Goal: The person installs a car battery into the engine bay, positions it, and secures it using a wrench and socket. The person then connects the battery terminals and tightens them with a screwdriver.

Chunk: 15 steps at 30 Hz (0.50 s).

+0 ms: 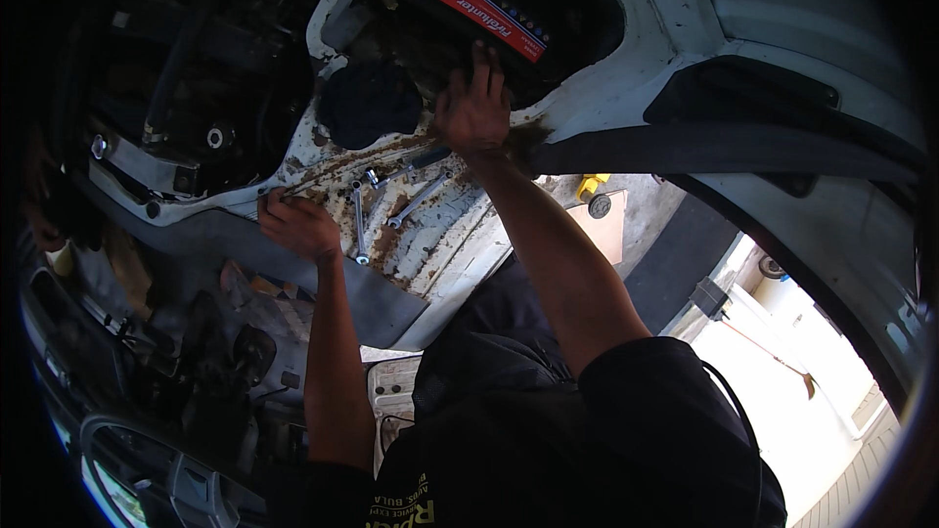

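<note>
A black car battery with a red label sits in a well of the rusty white metal panel. My right hand reaches over the panel to the battery's near side, with fingers stretched out and apart and one fingertip by the label. Left of that hand lies a bundled dark cloth or cap. My left hand rests on the panel's left edge with bent fingers, nothing visible in it. Between my hands lie a spanner, another spanner and a ratchet with a dark handle.
A dark engine bay opens at the upper left. The steering wheel and pedals are at the lower left. A black strap-like trim crosses the doorway on the right. Beyond it, a yellow object stands on the floor outside.
</note>
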{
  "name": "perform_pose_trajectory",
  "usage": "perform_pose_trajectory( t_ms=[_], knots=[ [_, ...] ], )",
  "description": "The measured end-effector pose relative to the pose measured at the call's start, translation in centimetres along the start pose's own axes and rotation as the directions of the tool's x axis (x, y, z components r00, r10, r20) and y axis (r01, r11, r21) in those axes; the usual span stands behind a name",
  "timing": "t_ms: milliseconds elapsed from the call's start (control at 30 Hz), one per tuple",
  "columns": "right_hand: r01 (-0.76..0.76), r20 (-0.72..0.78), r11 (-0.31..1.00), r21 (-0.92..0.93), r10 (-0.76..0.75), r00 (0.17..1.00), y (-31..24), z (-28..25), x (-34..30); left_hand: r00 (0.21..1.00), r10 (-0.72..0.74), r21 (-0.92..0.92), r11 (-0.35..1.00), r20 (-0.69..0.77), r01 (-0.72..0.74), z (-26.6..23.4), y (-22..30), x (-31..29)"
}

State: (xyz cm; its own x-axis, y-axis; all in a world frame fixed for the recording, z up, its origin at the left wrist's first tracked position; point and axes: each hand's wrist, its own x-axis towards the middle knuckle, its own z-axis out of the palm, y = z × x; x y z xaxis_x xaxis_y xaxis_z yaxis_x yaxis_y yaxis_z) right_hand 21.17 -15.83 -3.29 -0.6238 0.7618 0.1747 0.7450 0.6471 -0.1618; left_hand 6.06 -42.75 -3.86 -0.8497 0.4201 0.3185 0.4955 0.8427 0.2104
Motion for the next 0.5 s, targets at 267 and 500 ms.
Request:
perform_pose_trajectory(
  t_ms=[267,500],
  knots=[
    [0.001,0.035,1.0,-0.002,-0.001,0.999,0.06,-0.01,0.0,1.0,-0.005,0.003,1.0,-0.012,0.005,0.05,0.07,0.04],
    [0.001,0.023,1.0,-0.01,-0.001,1.0,0.04,0.11,-0.07,1.0,-0.002,0.011,1.0,-0.006,0.002,-0.1,0.14,0.05]
  ],
)
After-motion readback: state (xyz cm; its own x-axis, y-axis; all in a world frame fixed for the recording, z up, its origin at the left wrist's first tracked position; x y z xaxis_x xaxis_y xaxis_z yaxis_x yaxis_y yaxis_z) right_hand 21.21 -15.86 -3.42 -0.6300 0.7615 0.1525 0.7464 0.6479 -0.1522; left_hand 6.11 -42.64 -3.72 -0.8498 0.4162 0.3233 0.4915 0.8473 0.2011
